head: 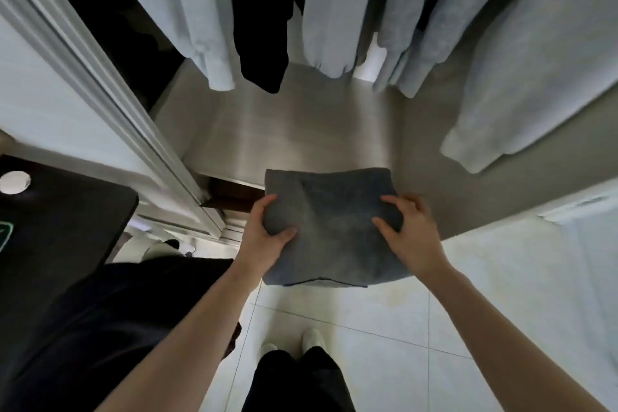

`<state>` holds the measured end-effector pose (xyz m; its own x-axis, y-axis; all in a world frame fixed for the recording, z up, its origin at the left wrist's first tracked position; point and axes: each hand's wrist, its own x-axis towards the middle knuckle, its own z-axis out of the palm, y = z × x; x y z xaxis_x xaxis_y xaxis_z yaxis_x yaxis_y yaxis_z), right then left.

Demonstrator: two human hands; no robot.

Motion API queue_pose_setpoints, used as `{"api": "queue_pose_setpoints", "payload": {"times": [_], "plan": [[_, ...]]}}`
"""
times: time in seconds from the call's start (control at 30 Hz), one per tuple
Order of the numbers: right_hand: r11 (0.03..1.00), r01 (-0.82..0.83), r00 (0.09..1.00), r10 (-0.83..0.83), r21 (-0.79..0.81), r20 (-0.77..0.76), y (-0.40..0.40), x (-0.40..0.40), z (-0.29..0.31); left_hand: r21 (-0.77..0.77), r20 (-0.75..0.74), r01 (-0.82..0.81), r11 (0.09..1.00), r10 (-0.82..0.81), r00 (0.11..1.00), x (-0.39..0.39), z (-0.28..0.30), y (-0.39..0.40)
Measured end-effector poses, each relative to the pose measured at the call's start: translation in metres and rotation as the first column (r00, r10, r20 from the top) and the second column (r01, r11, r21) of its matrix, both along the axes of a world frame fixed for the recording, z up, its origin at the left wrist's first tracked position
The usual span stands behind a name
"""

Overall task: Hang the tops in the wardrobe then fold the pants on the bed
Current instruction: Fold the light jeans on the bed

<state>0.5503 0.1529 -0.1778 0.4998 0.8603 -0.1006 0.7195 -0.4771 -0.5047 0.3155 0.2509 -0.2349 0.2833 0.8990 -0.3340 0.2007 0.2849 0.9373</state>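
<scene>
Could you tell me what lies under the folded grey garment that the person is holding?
The folded grey garment is held by the left hand and right hand over the wardrobe floor edge and pale floor tiles. What lies directly beneath it is covered.

wardrobe shelf (pixel 267 130), nothing lying on it

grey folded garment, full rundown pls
The grey garment is folded into a thick, roughly square bundle of soft, slightly fuzzy cloth, with layered edges showing along its near side. It is held level in front of the open wardrobe, its far edge over the wardrobe floor. The left hand grips its left side and the right hand its right, fingers curled on top.
</scene>
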Motion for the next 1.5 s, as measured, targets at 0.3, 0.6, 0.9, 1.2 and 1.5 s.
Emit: {"api": "queue_pose_setpoints", "payload": {"times": [0.3, 0.6, 0.9, 1.2, 1.5], "plan": [[0.951, 0.219, 0.975, -0.206, 0.219, -0.081, 0.102, 0.072, -0.118, 0.165, -0.272, 0.074, 0.983, -0.026, 0.962, 0.095, -0.079, 0.141], [0.855, -0.185, 0.802, 0.416, -0.484, 0.429, 0.093, 0.052, -0.192, 0.154, -0.948, 0.836, 0.526, -0.160, 0.275, 0.104, -0.162, 0.109], [0.851, -0.190, 0.770, 0.438, -0.489, 0.463, 0.121, 0.071, -0.202, 0.126, -0.978, 0.903, 0.411, -0.102, 0.183, 0.105, -0.167, 0.132], [0.876, 0.022, 0.792, 0.279, -0.483, 0.543, 0.106, 0.096, -0.210, 0.164, -0.966, 0.918, 0.360, -0.129, 0.223, 0.155, -0.169, 0.137], [0.871, -0.048, 0.798, 0.328, -0.489, 0.506, 0.085, 0.094, -0.217, 0.099, -0.965, 0.911, 0.401, -0.186, 0.187, 0.138, -0.173, 0.111]]}}
